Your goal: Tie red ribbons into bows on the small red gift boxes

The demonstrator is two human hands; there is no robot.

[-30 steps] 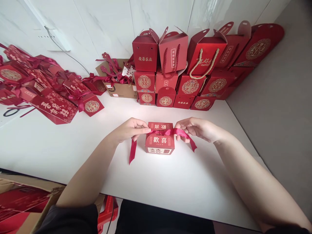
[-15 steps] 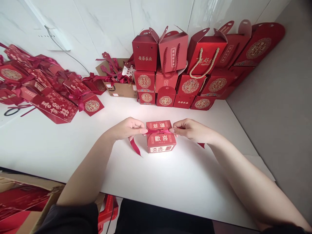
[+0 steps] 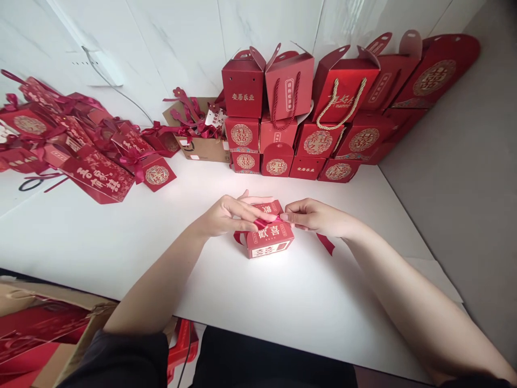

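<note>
A small red gift box [image 3: 270, 242] with gold characters sits on the white table [image 3: 283, 302] in front of me. A dark red ribbon [image 3: 264, 222] crosses its top. My left hand [image 3: 230, 214] lies over the box's left half, fingers pinching the ribbon at the middle. From the right, my right hand [image 3: 311, 216] pinches the same ribbon at the box's top edge. One loose ribbon tail [image 3: 326, 243] trails on the table under my right wrist.
Stacked red gift boxes and bags [image 3: 307, 108] line the wall behind. A brown carton of ribbons [image 3: 202, 137] stands left of them. Flat red boxes with bows [image 3: 81, 145] are heaped at far left. An open carton [image 3: 36, 334] sits below the table edge.
Both hands have drawn in from the spread ribbon ends to the top of the box. The left hand now covers the box's left side, and the box has turned slightly.
</note>
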